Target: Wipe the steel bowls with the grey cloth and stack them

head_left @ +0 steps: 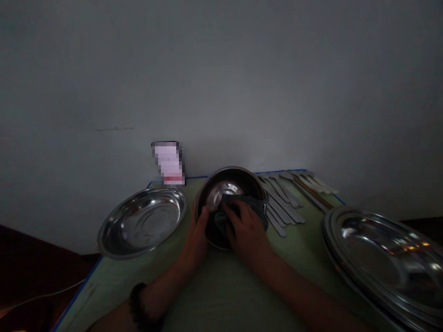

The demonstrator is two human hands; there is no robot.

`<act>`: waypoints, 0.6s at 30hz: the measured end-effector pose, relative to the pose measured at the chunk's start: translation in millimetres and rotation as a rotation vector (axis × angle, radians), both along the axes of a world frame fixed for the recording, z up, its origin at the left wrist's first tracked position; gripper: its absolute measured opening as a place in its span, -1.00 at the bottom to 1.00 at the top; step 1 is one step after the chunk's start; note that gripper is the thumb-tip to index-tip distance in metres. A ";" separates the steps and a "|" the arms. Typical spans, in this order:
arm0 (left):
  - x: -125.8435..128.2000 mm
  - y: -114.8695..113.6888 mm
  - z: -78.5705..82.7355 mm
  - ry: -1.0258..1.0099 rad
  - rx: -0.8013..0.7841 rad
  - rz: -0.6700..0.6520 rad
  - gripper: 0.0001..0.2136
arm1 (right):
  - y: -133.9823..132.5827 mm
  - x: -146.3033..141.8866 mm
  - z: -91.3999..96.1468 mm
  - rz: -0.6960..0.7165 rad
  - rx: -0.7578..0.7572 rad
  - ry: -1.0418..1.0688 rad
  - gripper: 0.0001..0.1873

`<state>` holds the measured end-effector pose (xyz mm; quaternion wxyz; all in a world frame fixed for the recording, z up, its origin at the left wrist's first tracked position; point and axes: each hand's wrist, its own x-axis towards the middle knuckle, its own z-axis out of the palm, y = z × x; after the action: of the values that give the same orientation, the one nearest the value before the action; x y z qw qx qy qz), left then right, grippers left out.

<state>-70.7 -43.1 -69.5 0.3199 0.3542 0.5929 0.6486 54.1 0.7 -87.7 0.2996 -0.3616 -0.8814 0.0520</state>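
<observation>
A round metal bowl (230, 173) is tilted toward me at the middle of the table. My left hand (198, 230) grips its left rim, thumb on the inner edge and the other fingers hidden behind the wall. Inside the bowl, my right hand (247, 228) presses a dark grey cloth (259, 206) against the inner surface. Part of the cloth hangs over the bowl's right rim. The fingers of the right hand are bent around the cloth, and the folds under them are too dark to make out.
An oval metal dish (145, 223) lies at the left. Stacked metal dishes (374, 249) stand at the right. Several knives, forks and spoons (284, 203) lie beyond the bowl to the right, beside chopsticks (313, 192). A phone (169, 161) leans on the wall (221, 92) behind the table (214, 295).
</observation>
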 end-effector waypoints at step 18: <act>1.1 -5.0 1.4 0.106 0.013 -0.021 -0.48 | 1.1 0.7 -4.2 0.018 0.003 0.025 -0.45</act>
<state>-69.6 -48.1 -68.0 0.2925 0.3962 0.6009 0.6296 54.8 1.8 -92.0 0.3106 -0.3522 -0.8810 0.0578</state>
